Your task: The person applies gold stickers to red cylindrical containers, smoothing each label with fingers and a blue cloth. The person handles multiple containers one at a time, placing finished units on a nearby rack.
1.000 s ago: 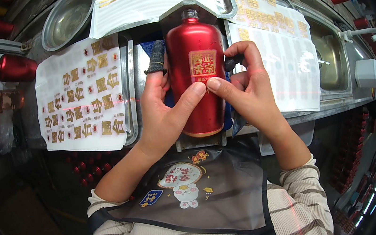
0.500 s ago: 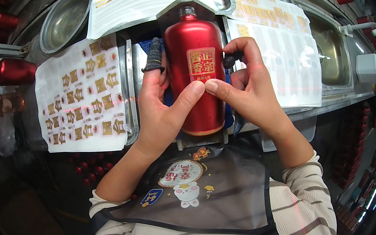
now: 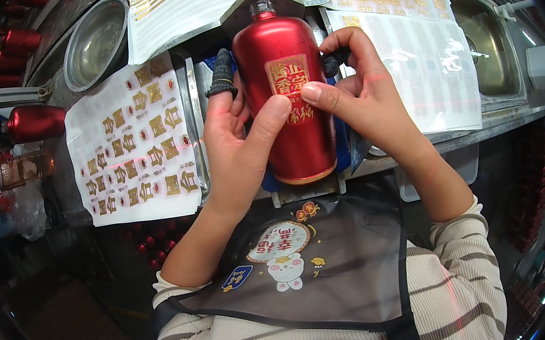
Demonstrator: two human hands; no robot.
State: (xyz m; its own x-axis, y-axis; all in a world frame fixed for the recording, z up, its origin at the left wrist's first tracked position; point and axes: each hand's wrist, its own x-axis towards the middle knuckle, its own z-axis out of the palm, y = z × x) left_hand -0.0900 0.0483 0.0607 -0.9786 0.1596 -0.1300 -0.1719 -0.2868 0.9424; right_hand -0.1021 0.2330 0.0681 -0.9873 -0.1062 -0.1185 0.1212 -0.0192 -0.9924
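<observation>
A single view, taken from a camera worn on the person's head, looks steeply down and slightly forward over the chest and apron (image 3: pixel 313 268) onto the worktop (image 3: pixel 487 124). It sits close: the forearms enter from the lower edge and the hands fill the centre. The wide fisheye bends straight edges near the rim, where the dark corners probably hide some surroundings.

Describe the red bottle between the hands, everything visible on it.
The red bottle has a matte metallic-looking body, rounded shoulders and a short dark neck. It lies on a grey holder, neck pointing away from the person. A gold-and-red label sits on its front. The left hand cups its left side, the right hand its right, and both thumbs press the label's lower edge.
</observation>
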